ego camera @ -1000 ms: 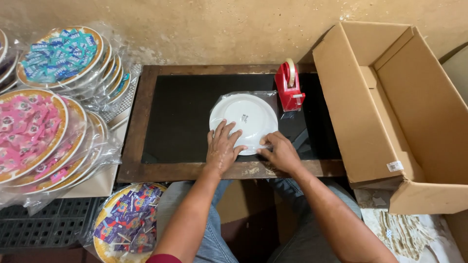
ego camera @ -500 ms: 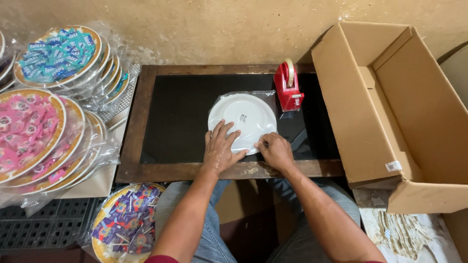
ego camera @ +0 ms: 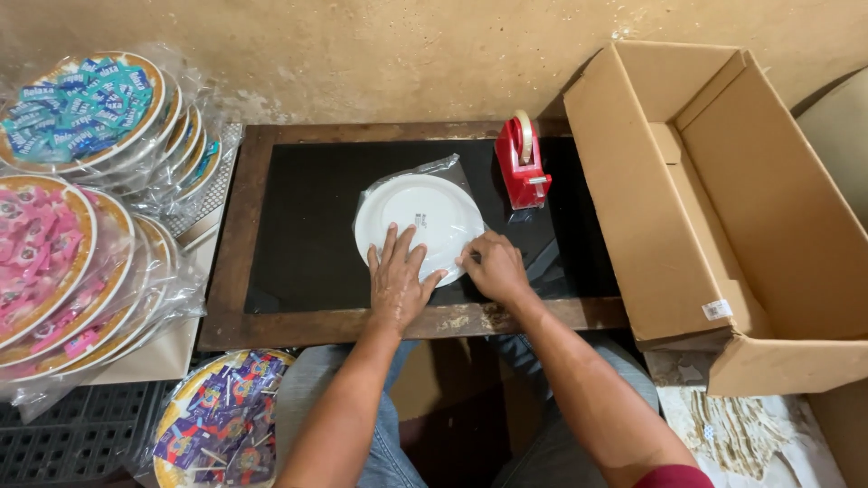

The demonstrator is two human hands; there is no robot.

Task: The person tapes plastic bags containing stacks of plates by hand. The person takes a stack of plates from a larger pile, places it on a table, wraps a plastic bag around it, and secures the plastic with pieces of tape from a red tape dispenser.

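- White plate (ego camera: 425,217) lies face down, wrapped in clear plastic film (ego camera: 434,168), on the black top of the wood-framed table (ego camera: 298,226), near the table's front edge.
- Left hand (ego camera: 396,280) lies flat on the near rim of the plate, fingers spread and pressing down; open grip, nothing clasped.
- Right hand (ego camera: 493,267) sits at the plate's near right edge, fingers curled onto the film there; whether it pinches the film or only presses it, cannot tell.
- Red tape dispenser (ego camera: 522,163) stands upright just beyond the plate's right side, close to it but apart.
- Open cardboard box (ego camera: 723,217) lies on its side well to the right of the plate, past the table's right edge, its mouth facing the plate.
- Stacks of film-wrapped plates with blue-green prints (ego camera: 86,117) and pink prints (ego camera: 45,262) lean well to the left of the white plate, off the table.
- One more wrapped plate with a mixed colour print (ego camera: 221,425) lies below the table's front edge, to the lower left of the white plate, beside the person's knee.
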